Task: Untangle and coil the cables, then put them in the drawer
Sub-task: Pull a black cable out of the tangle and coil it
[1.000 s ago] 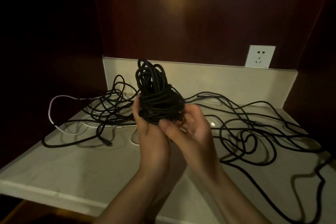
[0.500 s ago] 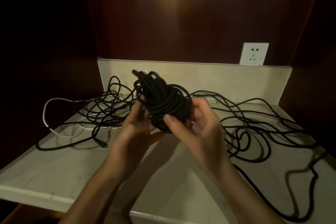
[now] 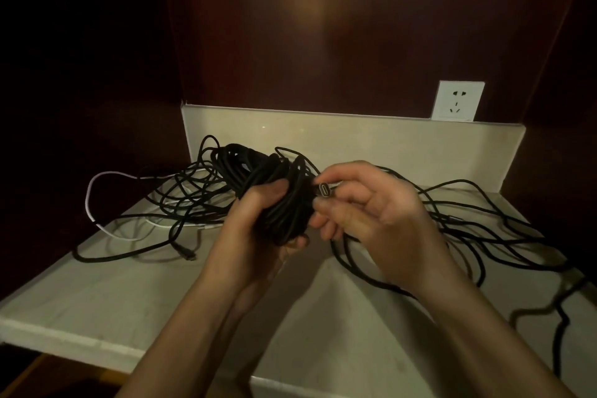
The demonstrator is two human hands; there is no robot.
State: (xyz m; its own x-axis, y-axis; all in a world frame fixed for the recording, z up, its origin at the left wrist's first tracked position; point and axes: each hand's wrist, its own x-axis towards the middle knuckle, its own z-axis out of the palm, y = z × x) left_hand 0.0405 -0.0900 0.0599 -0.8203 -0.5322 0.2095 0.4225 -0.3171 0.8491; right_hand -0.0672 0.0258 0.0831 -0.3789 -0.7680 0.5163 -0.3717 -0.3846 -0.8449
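A thick coil of black cable (image 3: pixel 277 197) is held above the pale stone counter (image 3: pixel 97 294). My left hand (image 3: pixel 255 233) grips the coil from below, fingers wrapped round its lower half. My right hand (image 3: pixel 365 203) pinches the cable's plug end (image 3: pixel 324 190) between thumb and forefinger, just right of the coil, its oval socket facing me. Loose black cable (image 3: pixel 468 223) sprawls in tangled loops over the counter to the right and behind the coil. A white cable (image 3: pixel 93 200) loops on the left. No drawer is in view.
A low stone backsplash (image 3: pixel 387 142) closes the counter's rear, with a white wall socket (image 3: pixel 458 101) above it at right. Dark wooden walls stand on both sides. A black cable end (image 3: pixel 187 254) lies on the left. The counter's front edge (image 3: pixel 80 342) runs below my forearms.
The coil has tipped from upright to lying sideways in my left hand. My right hand left the coil's side and took hold of the plug end.
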